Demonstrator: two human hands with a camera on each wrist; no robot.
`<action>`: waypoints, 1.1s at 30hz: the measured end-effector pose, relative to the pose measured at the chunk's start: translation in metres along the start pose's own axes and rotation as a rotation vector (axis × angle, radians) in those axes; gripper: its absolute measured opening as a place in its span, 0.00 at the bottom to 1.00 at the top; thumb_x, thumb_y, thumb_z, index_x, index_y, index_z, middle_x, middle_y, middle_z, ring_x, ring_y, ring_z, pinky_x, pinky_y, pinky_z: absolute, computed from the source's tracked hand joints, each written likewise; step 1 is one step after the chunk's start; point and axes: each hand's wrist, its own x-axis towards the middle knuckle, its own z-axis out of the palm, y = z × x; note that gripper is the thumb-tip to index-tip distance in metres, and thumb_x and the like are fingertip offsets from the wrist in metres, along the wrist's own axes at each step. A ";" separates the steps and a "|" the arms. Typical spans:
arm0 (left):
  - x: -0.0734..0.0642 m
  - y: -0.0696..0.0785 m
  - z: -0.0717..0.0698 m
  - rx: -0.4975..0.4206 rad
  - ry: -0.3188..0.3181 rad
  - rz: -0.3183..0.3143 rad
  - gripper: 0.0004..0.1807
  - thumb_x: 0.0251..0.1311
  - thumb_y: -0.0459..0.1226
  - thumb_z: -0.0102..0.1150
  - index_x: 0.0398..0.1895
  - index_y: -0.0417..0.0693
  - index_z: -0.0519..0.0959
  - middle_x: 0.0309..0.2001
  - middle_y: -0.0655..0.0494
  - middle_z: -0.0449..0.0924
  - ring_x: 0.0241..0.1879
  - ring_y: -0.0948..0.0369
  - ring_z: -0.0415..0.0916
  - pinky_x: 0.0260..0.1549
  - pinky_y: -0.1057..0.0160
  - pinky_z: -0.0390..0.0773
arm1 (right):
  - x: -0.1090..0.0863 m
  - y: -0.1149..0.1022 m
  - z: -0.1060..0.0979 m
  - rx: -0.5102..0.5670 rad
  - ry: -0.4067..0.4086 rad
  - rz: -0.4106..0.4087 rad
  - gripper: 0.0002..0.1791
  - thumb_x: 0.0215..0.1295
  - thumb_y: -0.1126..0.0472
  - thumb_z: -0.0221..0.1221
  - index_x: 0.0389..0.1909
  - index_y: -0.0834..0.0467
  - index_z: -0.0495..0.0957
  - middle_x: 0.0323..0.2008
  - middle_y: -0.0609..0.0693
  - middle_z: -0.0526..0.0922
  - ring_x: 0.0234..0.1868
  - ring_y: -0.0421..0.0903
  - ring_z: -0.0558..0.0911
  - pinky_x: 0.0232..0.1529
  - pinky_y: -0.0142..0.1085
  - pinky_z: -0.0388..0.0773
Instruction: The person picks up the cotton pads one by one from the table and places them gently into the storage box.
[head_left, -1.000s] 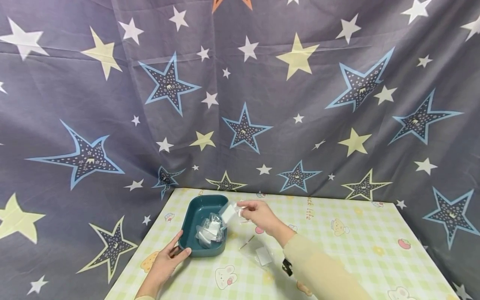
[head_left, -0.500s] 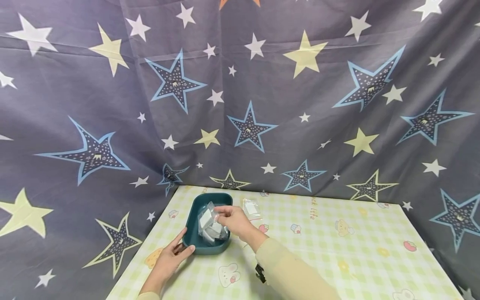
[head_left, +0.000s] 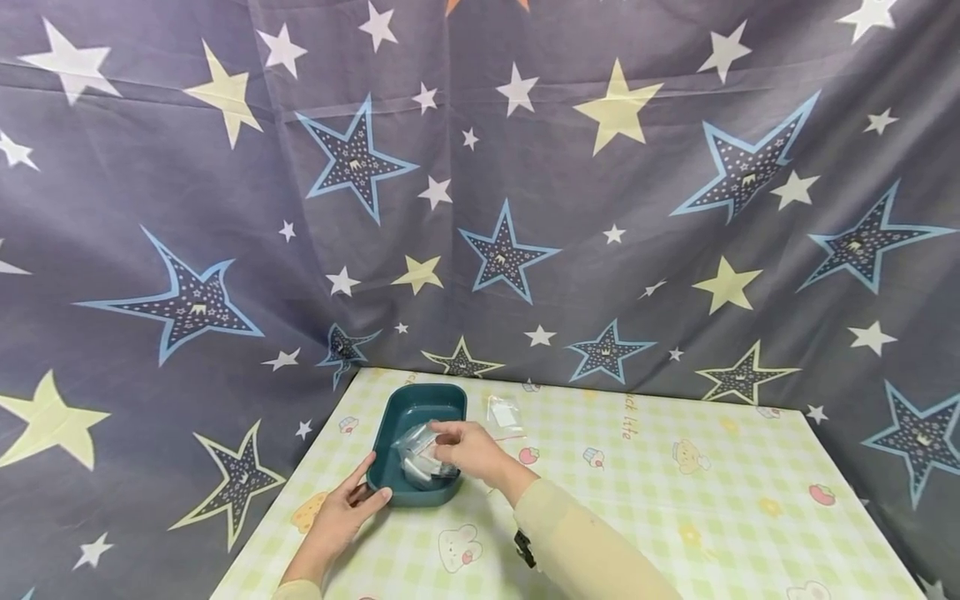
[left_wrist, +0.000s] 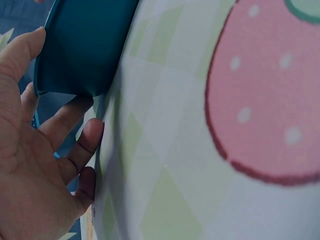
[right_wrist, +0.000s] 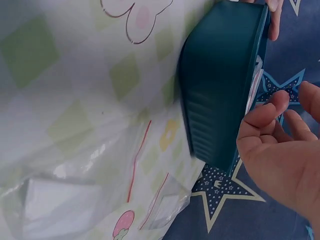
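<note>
A dark green rectangular tub [head_left: 420, 410] stands on the table, with several clear zip bags [head_left: 418, 458] of white pieces heaped in its near half. My left hand [head_left: 336, 518] grips its near left corner; the thumb and fingers lie on the outer walls in the left wrist view. Over the tub's right rim reaches my right hand [head_left: 480, 457], its fingers loosely bent just above the bags. The right wrist view shows the thumb [right_wrist: 311, 100] apart from the fingers, with nothing between them. Part of the heap is hidden behind that hand.
Another zip bag [head_left: 504, 414] lies on the table behind the right hand. In the right wrist view a second bag [right_wrist: 62, 205] lies closer; the right arm covers it in the head view. A starry curtain [head_left: 525, 167] hangs behind the checked tablecloth [head_left: 600, 500].
My right hand has carried a zip bag left into the tub and let it go onto the heap. My left hand has stayed at the tub's corner. The head view has shifted slightly.
</note>
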 end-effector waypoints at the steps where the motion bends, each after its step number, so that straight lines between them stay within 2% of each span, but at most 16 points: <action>1: 0.000 0.000 0.000 0.003 0.000 0.004 0.46 0.68 0.57 0.70 0.86 0.73 0.59 0.83 0.33 0.56 0.80 0.36 0.62 0.70 0.44 0.79 | 0.000 0.001 -0.001 0.000 0.004 -0.003 0.28 0.74 0.62 0.64 0.73 0.59 0.77 0.65 0.63 0.84 0.66 0.56 0.83 0.64 0.50 0.85; 7: 0.000 0.000 0.000 0.013 0.000 0.013 0.48 0.67 0.58 0.71 0.86 0.70 0.58 0.82 0.31 0.59 0.79 0.36 0.64 0.69 0.45 0.81 | -0.002 0.003 -0.006 -0.004 0.016 -0.002 0.28 0.74 0.61 0.65 0.72 0.60 0.78 0.63 0.62 0.86 0.62 0.52 0.85 0.62 0.47 0.86; 13: 0.000 0.002 -0.001 0.024 0.005 0.002 0.48 0.66 0.58 0.71 0.86 0.71 0.58 0.81 0.32 0.61 0.78 0.37 0.65 0.69 0.45 0.81 | -0.004 0.005 -0.014 -0.010 0.019 0.004 0.27 0.74 0.60 0.65 0.72 0.58 0.79 0.57 0.56 0.89 0.56 0.45 0.85 0.59 0.42 0.86; 16: 0.000 0.002 -0.001 0.030 0.007 -0.001 0.48 0.67 0.58 0.71 0.86 0.70 0.58 0.80 0.32 0.62 0.78 0.37 0.66 0.69 0.45 0.81 | -0.007 0.006 -0.019 0.018 0.013 0.015 0.26 0.75 0.60 0.65 0.72 0.58 0.79 0.56 0.56 0.89 0.55 0.43 0.85 0.59 0.43 0.86; 19: 0.000 0.003 -0.001 0.020 0.004 0.002 0.48 0.68 0.57 0.70 0.87 0.69 0.57 0.80 0.32 0.62 0.78 0.37 0.65 0.69 0.45 0.81 | -0.010 0.008 -0.025 0.050 0.015 0.030 0.26 0.75 0.60 0.65 0.72 0.57 0.79 0.55 0.55 0.89 0.53 0.43 0.85 0.60 0.49 0.86; 22: 0.000 0.003 -0.001 0.016 0.003 -0.001 0.47 0.69 0.55 0.70 0.87 0.69 0.57 0.81 0.32 0.61 0.79 0.37 0.65 0.70 0.45 0.80 | -0.014 0.011 -0.031 0.056 0.028 0.042 0.26 0.75 0.59 0.66 0.72 0.57 0.79 0.52 0.53 0.89 0.49 0.41 0.85 0.55 0.49 0.85; 28: 0.001 0.002 -0.001 0.023 0.013 -0.007 0.46 0.70 0.55 0.70 0.87 0.69 0.58 0.81 0.33 0.61 0.79 0.37 0.65 0.70 0.45 0.80 | -0.020 0.018 -0.048 0.042 0.061 0.053 0.25 0.75 0.58 0.66 0.71 0.57 0.80 0.50 0.53 0.89 0.44 0.40 0.84 0.42 0.36 0.80; 33: 0.000 0.003 0.000 0.009 0.001 0.000 0.46 0.70 0.53 0.70 0.87 0.68 0.58 0.80 0.32 0.63 0.78 0.37 0.65 0.69 0.45 0.81 | -0.030 0.025 -0.067 0.028 0.079 0.068 0.25 0.75 0.57 0.66 0.70 0.56 0.81 0.51 0.54 0.90 0.44 0.41 0.84 0.39 0.35 0.77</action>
